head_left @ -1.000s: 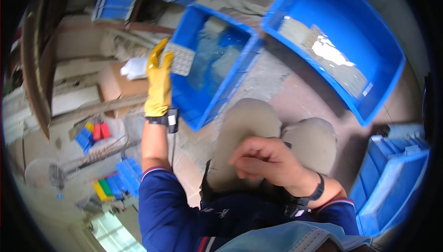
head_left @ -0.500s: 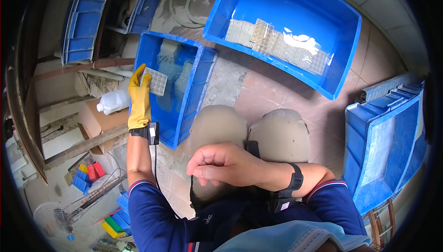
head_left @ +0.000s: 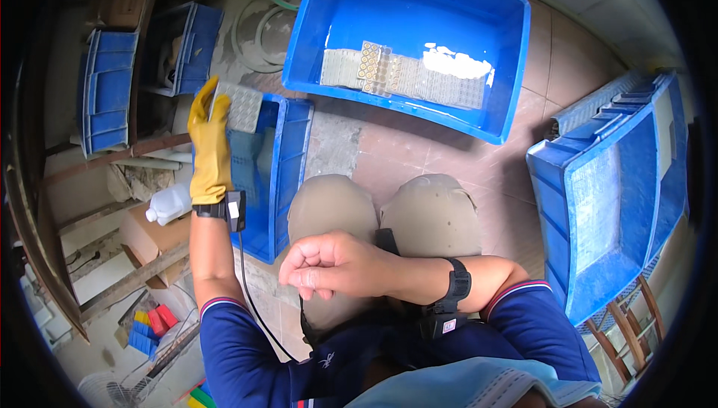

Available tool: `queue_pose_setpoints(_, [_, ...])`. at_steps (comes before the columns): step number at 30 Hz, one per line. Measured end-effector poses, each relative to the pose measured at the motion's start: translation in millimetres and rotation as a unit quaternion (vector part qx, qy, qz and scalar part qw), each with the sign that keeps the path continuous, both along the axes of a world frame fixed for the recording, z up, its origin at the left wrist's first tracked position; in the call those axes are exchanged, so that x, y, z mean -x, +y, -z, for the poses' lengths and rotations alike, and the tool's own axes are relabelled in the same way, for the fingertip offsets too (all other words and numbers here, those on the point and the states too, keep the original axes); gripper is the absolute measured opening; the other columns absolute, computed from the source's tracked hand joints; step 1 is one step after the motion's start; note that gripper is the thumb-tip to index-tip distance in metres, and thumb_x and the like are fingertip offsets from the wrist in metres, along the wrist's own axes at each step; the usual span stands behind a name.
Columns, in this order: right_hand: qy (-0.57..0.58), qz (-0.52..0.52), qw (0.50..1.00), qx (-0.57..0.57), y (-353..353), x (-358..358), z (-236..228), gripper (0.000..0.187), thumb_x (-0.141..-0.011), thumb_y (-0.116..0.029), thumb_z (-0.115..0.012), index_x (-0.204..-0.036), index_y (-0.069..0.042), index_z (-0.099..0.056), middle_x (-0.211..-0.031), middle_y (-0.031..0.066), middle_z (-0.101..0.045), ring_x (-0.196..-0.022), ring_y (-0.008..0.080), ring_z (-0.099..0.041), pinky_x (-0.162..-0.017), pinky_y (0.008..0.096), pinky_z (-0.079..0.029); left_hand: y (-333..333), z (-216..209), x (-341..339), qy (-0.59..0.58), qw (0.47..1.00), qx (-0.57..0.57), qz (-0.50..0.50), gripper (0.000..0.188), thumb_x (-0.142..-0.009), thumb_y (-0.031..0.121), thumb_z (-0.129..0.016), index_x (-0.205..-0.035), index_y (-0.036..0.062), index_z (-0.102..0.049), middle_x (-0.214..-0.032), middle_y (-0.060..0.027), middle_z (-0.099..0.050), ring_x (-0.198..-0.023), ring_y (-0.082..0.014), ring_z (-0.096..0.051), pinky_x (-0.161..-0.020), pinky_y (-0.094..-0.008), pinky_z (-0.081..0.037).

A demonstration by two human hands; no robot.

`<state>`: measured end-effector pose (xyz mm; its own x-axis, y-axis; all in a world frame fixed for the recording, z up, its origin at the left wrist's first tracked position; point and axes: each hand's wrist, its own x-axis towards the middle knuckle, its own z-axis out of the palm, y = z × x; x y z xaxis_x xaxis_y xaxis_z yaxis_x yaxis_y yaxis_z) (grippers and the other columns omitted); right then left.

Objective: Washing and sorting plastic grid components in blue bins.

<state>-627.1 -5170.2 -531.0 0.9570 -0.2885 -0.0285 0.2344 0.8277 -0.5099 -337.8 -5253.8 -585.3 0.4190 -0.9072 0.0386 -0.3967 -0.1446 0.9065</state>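
My left hand (head_left: 211, 150), in a yellow rubber glove, grips a thin grey rectangular plate with rows of round marks (head_left: 242, 106) by its left edge. The plate is raised over a blue bin (head_left: 292, 160) at the left, with its face turned up. Inside that bin, more grey pieces (head_left: 243, 157) show through water. My bare right hand (head_left: 329, 264) hovers over my lap, its fingers loosely curled with nothing visible in them. Ahead, a larger blue tub (head_left: 407, 11) holds a row of similar plates (head_left: 456, 88) in shallow water; one with gold-coloured rounds (head_left: 371, 64) lies on top.
Stacked blue crates (head_left: 598, 183) stand at the right. Two more blue crates (head_left: 109, 94) sit by a wooden rack on the left, near a white plastic jug (head_left: 170, 203) and a cardboard box (head_left: 153, 232). A hose (head_left: 262, 30) lies coiled on the floor.
My left hand has lifted the plate away from me, toward the bin's far end, and its face has tilted. My view has shifted right. The right hand keeps its loose curl.
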Motion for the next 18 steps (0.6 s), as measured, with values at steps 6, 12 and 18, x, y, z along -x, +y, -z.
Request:
queue_pose_setpoints(6, [0.037,0.058,0.997,-0.031,-4.6,10.8,-4.4,0.016,-0.09,-0.013,-0.052,-0.098,0.0,-0.059,-0.076,0.0021,-0.057,-0.064,0.0052,-0.051,-0.056,0.0191,-0.041,-84.1,16.5,87.6,0.116,0.984,0.001,0.139,0.037,-0.081,0.007,-0.06,-0.116,-0.0004,-0.056,-0.109,-0.0107,-0.059,-0.097,-0.0165,-0.056,-0.086,-0.026,-0.043])
queue_pose_setpoints(12, [0.056,0.113,0.991,-0.042,-2.6,21.1,-5.5,0.016,-0.09,-0.012,-0.053,-0.098,0.0,-0.059,-0.076,0.0032,-0.058,-0.064,0.0056,-0.051,-0.056,0.019,-0.041,-122.6,70.0,178.2,0.21,0.935,-0.142,0.25,0.034,-0.079,0.002,-0.059,-0.113,0.003,-0.058,-0.098,-0.0081,-0.06,-0.086,-0.0155,-0.057,-0.078,-0.0248,-0.046])
queue_pose_setpoints(18, [0.09,0.16,0.983,-0.014,0.0,22.5,-5.4,0.015,-0.089,-0.011,-0.051,-0.098,0.0,-0.058,-0.075,0.0042,-0.059,-0.057,0.0039,-0.049,-0.051,0.0174,-0.04,-126.1,105.9,245.3,0.306,0.86,-0.244,0.327,0.042,-0.082,0.008,-0.06,-0.123,0.0047,-0.05,-0.105,-0.0129,-0.057,-0.091,-0.0185,-0.058,-0.08,-0.027,-0.047])
